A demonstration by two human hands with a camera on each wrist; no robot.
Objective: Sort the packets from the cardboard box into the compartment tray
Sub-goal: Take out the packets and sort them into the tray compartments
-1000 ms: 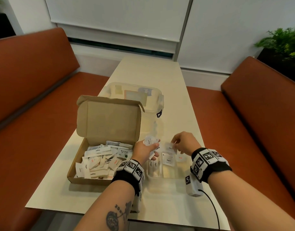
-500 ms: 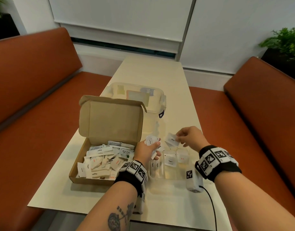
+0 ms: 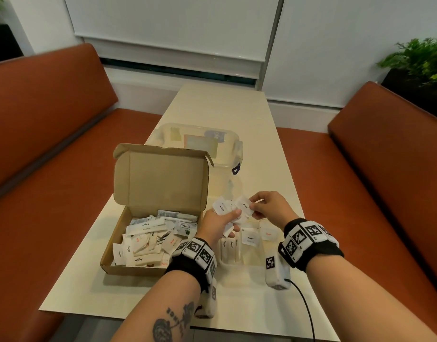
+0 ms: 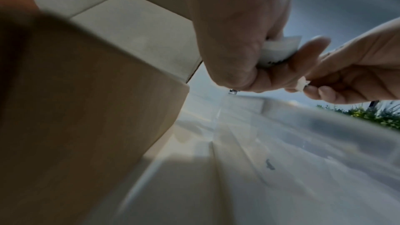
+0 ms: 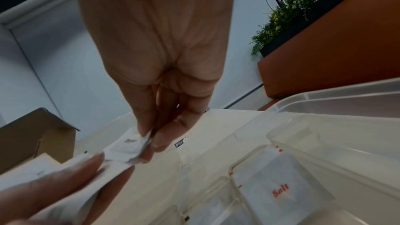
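The open cardboard box (image 3: 150, 243) on the left of the table holds several white packets. To its right lies the clear compartment tray (image 3: 252, 260), with sugar sticks (image 3: 228, 245), a Pepper packet (image 3: 250, 239) and a Salt packet (image 3: 269, 234) in separate compartments. My left hand (image 3: 231, 218) grips a bunch of packets (image 3: 221, 207) above the tray's far left corner. My right hand (image 3: 253, 208) pinches one Pepper packet (image 3: 244, 206) right beside that bunch. In the right wrist view my fingertips (image 5: 145, 131) pinch this packet (image 5: 127, 145) above the tray (image 5: 324, 143).
A clear lidded plastic container (image 3: 200, 141) stands behind the box. Orange benches (image 3: 52, 169) flank the long pale table (image 3: 225, 107). A potted plant (image 3: 420, 60) is at the far right. A black cable (image 3: 306, 307) runs from my right wrist over the table's near edge.
My right hand, still pinching a packet, has lifted from over the tray and moved left, close against the bunch in my left hand. The left hand has stayed put.
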